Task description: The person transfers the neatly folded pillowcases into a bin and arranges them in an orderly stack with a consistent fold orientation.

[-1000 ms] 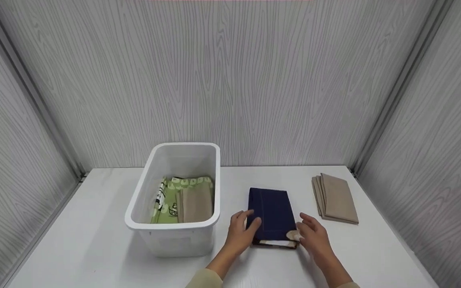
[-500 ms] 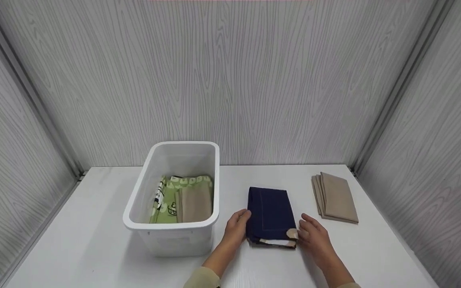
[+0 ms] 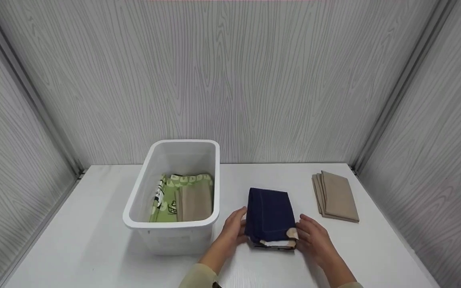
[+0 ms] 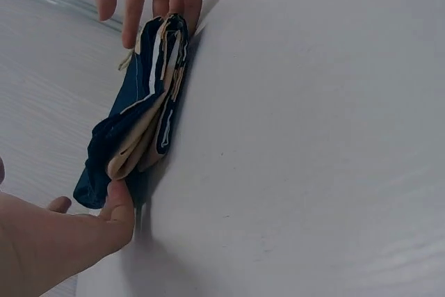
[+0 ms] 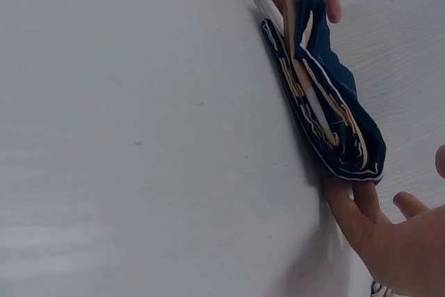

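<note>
A folded navy cloth (image 3: pixel 272 212) with white and tan layers lies on the white table, right of the tub. At its left side is my left hand (image 3: pixel 232 232), fingertips against the lower edge. In the left wrist view, a fingertip of the left hand (image 4: pixel 66 241) touches the loose tan fold (image 4: pixel 125 161). My right hand (image 3: pixel 314 242) touches the opposite side with its fingers only slightly bent. The right wrist view shows fingertips of the right hand (image 5: pixel 396 241) against the rounded end of the layers, partly hidden beneath it. Neither thumb presses on top.
A white plastic tub (image 3: pixel 136 192) stands to the left, holding a green patterned cloth (image 3: pixel 170 200) and a folded tan cloth (image 3: pixel 196 202). Another folded tan cloth (image 3: pixel 338 196) lies at the right rear. Grey wood-grain panels (image 3: pixel 230 80) enclose the table's back and sides.
My left hand has drawn its thumb off the top of the navy cloth and moved to its left side, a little lower. The right hand has barely moved, and stays beside the cloth.
</note>
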`<move>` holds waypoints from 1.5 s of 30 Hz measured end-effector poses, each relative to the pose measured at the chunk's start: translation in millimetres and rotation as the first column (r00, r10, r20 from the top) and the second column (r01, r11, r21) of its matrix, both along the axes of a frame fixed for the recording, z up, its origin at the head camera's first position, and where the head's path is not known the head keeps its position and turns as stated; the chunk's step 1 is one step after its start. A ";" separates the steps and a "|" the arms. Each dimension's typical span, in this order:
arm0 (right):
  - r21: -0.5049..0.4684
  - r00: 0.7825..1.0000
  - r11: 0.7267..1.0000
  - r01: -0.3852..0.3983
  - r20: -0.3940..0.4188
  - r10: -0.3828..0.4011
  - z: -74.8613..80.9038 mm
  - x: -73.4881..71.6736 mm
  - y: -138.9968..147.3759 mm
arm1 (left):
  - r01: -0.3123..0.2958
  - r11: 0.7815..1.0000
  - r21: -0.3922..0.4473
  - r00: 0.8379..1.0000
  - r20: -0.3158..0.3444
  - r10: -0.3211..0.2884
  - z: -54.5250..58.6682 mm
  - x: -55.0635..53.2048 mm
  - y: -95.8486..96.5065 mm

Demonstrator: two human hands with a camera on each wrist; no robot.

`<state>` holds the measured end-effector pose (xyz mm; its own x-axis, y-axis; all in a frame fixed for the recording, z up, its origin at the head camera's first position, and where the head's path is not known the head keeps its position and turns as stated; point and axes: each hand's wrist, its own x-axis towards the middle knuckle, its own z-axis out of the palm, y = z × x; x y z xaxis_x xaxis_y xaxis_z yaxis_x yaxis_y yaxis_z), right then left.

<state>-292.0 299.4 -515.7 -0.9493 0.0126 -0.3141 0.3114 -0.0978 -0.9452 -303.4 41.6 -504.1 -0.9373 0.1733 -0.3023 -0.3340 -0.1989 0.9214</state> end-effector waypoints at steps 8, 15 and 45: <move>-0.028 1.000 1.000 -0.008 0.010 0.009 -1.8 0.3 0.2 | -0.022 0.989 0.149 0.998 0.055 0.014 -3.9 -1.6 -0.2; -0.058 0.999 0.998 -0.014 0.029 0.016 -1.7 1.8 -0.9 | -0.022 0.988 0.155 0.997 0.082 0.010 -2.5 1.3 -0.9; -0.572 0.992 0.816 0.080 0.126 -0.009 4.7 1.8 -4.3 | -0.041 0.943 0.332 0.988 0.153 -0.011 -2.7 1.9 5.7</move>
<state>-290.2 295.1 -511.0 -0.9102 -0.1622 -0.3812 0.3930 -0.6290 -0.6708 -301.5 47.3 -506.8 -0.8886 0.2747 -0.3674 -0.4582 -0.4915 0.7406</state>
